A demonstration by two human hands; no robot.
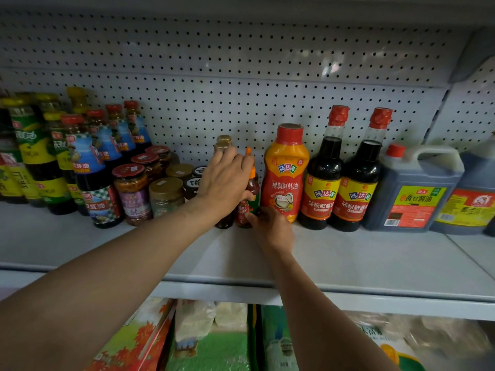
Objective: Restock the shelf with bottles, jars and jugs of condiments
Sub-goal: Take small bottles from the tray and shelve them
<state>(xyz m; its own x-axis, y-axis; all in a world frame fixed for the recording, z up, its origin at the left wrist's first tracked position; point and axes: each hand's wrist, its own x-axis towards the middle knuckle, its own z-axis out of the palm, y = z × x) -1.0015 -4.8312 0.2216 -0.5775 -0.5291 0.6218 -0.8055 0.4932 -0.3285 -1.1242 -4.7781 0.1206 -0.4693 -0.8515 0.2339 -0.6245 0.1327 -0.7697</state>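
A small red sauce bottle (250, 191) with an orange nozzle cap stands mid-shelf on the grey shelf board (348, 253). My left hand (227, 180) wraps round its upper body, thumb across the front. My right hand (270, 226) pinches the same bottle at its base. Behind my left hand stand gold-capped bottles (223, 143), partly hidden, and a dark bottle (224, 222) shows under my left wrist. To the right stand a red-and-orange oyster sauce squeeze bottle (286, 172) and two soy sauce bottles (325, 180).
Oyster sauce bottles (91, 167) and jars (132, 194) fill the shelf's left. Dark soy jugs (412, 191) stand at the right. A pegboard back panel (241, 76) rises behind. Bare shelf lies in front of the bottles. Bagged goods (211, 344) sit on the shelf below.
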